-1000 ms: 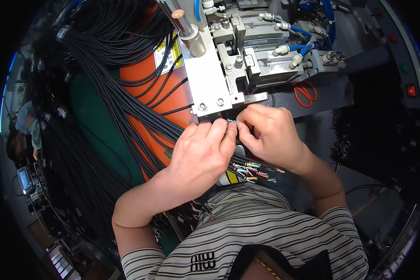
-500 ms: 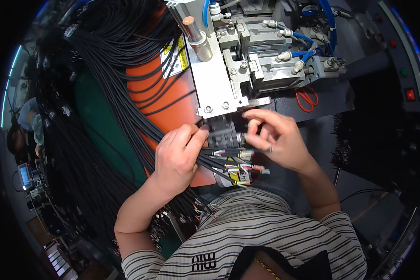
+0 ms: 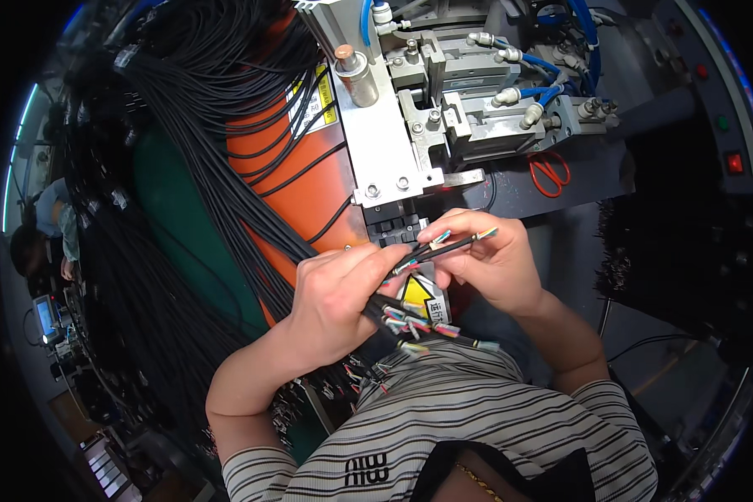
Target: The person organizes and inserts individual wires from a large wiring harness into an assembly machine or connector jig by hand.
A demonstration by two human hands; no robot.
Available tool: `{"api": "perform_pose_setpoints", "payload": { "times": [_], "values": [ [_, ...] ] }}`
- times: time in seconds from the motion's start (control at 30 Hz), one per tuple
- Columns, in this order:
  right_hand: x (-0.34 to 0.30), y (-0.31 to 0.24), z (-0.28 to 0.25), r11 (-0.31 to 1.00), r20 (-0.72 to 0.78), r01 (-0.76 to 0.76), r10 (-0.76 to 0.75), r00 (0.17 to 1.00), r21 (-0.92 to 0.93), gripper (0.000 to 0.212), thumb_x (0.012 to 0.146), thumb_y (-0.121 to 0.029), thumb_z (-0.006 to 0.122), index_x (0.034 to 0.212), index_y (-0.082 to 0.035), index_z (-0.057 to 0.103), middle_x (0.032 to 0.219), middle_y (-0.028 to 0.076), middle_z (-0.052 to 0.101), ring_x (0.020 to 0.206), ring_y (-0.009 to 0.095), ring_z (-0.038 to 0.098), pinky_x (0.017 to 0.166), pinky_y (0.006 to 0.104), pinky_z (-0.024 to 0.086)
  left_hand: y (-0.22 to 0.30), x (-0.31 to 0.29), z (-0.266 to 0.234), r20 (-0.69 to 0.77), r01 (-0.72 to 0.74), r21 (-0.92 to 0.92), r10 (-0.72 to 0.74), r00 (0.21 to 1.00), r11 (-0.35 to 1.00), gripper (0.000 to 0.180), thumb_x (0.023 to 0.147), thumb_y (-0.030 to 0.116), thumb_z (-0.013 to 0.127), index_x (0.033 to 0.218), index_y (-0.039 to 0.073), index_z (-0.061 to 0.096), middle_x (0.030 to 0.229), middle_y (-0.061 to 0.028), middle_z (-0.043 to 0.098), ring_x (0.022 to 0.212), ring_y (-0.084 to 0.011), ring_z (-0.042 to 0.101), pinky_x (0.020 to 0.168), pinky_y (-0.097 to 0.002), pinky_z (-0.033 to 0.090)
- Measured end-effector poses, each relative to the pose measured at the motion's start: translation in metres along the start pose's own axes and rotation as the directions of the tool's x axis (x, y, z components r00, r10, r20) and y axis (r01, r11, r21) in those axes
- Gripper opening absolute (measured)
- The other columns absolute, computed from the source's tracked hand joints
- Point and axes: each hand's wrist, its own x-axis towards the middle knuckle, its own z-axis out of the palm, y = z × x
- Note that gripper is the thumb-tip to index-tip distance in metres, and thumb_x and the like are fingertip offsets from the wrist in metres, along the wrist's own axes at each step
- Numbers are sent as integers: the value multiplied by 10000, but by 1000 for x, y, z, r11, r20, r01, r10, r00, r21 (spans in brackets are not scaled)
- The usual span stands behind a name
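Observation:
My left hand (image 3: 335, 289) is closed around several thin black cables whose outer jackets are stripped at the ends. Their bare coloured wires (image 3: 406, 320) fan out below the fingers, in red, blue, white and yellow. My right hand (image 3: 485, 259) meets the left one, its fingers bent around a black cable (image 3: 452, 248) that crosses over them with its wire tips pointing right. Exactly how the right thumb touches it is partly hidden. Just beyond the hands is a black clamp block (image 3: 396, 230), under the front end of a metal press fixture (image 3: 381, 151).
Long black cables (image 3: 201, 159) run down the left over an orange plate (image 3: 263, 163) and a green surface (image 3: 163, 188). Air cylinders (image 3: 489, 130) with blue hoses stand at the back right. Red-handled scissors (image 3: 549, 174) lie beside them. A control panel (image 3: 724, 109) is at far right.
Both hands have come away from the clamp block toward me and closer together. A cable that lay at the block now crosses my right fingers. The fixture's copper-coloured rod sits lower.

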Motion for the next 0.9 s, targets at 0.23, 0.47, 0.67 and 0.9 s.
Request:
{"api": "perform_pose_setpoints", "payload": {
  "times": [0.23,0.47,0.67,0.9],
  "values": [
    [7,4,-14,793,136,-360,338,931,491,208,969,-77,576,1127,55,609,860,107,648,517,100,546,424,205,410,-8,1,11,-75,-98,-30,96,993,995,316,701,63,744,984,1,619,716,-94,630,578,-266,623,518,-355,473],
    [6,5,-8,957,70,-242,234,970,158,119,894,12,658,1001,44,618,928,88,593,573,101,570,470,198,427,-9,9,18,-38,-140,-34,138,990,990,420,656,8,727,1062,-15,623,761,-99,583,639,-271,618,553,-358,473],
    [6,1,-2,916,40,-174,172,984,361,105,889,37,653,992,37,636,946,101,605,650,100,586,530,200,442,-15,7,19,-97,-126,-157,111,989,980,416,642,-4,727,1040,-6,604,760,-114,642,620,-287,640,537,-368,484],
    [7,9,11,743,-26,317,-409,912,-589,275,825,40,682,1097,38,651,975,146,604,752,181,625,655,255,502,-5,6,17,-25,-47,3,47,999,999,325,642,15,704,941,6,576,704,-97,621,588,-277,629,525,-363,470]
  ]
}}
